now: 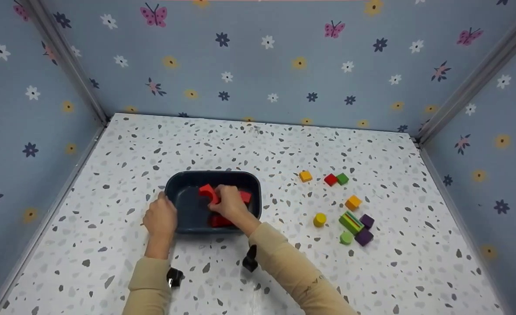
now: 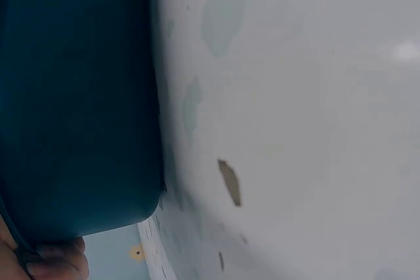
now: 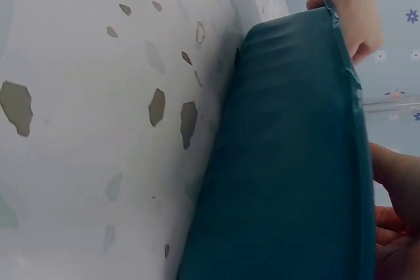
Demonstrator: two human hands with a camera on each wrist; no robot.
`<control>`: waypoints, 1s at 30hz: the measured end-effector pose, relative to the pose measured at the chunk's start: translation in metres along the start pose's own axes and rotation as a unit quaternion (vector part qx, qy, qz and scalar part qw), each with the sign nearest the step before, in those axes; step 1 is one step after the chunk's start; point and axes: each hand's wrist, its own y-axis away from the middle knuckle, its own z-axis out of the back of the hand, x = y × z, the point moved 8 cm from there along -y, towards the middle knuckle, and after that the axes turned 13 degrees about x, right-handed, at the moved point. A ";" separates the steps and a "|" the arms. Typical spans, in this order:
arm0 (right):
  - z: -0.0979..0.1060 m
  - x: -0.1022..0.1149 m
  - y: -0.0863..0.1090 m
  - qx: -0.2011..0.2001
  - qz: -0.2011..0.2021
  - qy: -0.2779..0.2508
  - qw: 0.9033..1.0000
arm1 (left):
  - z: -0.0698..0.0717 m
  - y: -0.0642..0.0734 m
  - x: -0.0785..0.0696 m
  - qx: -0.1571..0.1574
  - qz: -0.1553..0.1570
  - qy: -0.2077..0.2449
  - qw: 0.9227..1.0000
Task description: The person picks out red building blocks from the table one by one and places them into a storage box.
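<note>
A dark blue rectangular tray point(image 1: 216, 230) stands on the speckled table. My left hand point(image 1: 159, 216) grips its left rim; in the left wrist view the fingers point(image 2: 62, 260) curl over the edge. Inside the tray, my right hand point(image 1: 231, 203) pinches a red arch-shaped block point(image 1: 206, 191) between thumb and fingers. Other red blocks lie in the tray's right half: one red block point(image 1: 245, 196) beyond the right hand and a darker red block point(image 1: 220, 220) by the near wall, both partly covered by the hand. The right wrist view shows mostly the tray's outer wall point(image 3: 289, 142), hiding the held block.
Right of the tray lie an orange block point(image 1: 305, 176), a red block point(image 1: 330, 179), a green block point(image 1: 342, 178), another orange block point(image 1: 353, 202), a yellow cylinder point(image 1: 319, 219), a striped green block point(image 1: 351, 222), a light green round block point(image 1: 346, 237) and purple blocks point(image 1: 364, 237). Flowered walls point(image 1: 258, 65) enclose the table.
</note>
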 end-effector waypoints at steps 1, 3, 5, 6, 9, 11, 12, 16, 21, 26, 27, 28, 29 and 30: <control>-0.001 0.000 -0.001 -0.001 -0.001 0.007 1.000 | 0.000 0.000 0.000 -0.001 0.001 0.001 1.000; -0.003 0.000 -0.002 -0.002 -0.005 0.018 1.000 | 0.000 0.000 0.000 -0.003 0.002 0.002 1.000; -0.005 0.000 -0.003 -0.003 -0.007 0.029 1.000 | 0.001 -0.001 0.000 -0.005 0.004 0.003 1.000; -0.005 0.000 -0.004 -0.003 -0.008 0.033 0.999 | 0.000 -0.001 0.000 -0.004 0.004 0.004 1.000; -0.008 0.000 -0.005 0.001 -0.014 0.043 0.999 | -0.001 -0.001 0.000 0.000 0.006 0.002 1.000; -0.010 0.000 -0.006 0.004 -0.018 0.045 0.999 | -0.001 -0.002 0.001 0.001 0.006 0.000 1.000; -0.010 0.001 -0.006 0.006 -0.020 0.046 0.999 | -0.001 -0.002 0.001 0.001 0.005 -0.001 1.000; -0.014 0.002 -0.007 0.010 -0.030 0.057 0.998 | -0.002 -0.001 0.001 0.000 0.001 -0.002 1.000; -0.018 0.001 -0.007 0.015 -0.047 0.073 0.996 | -0.001 0.000 -0.001 0.001 -0.006 -0.001 1.000; -0.022 0.001 -0.009 0.022 -0.062 0.083 0.994 | 0.000 0.000 -0.001 -0.003 -0.005 -0.002 1.000; -0.022 0.001 -0.009 0.024 -0.064 0.088 0.994 | 0.000 0.000 -0.001 -0.004 -0.006 -0.002 1.000; -0.023 0.002 -0.009 0.025 -0.067 0.094 0.993 | 0.000 0.000 0.000 -0.005 -0.005 -0.002 1.000; -0.024 0.002 -0.009 0.028 -0.069 0.100 0.992 | 0.000 0.000 0.000 -0.006 -0.005 -0.003 1.000; -0.025 0.002 -0.009 0.029 -0.071 0.104 0.992 | 0.000 0.000 0.000 -0.008 -0.005 -0.003 1.000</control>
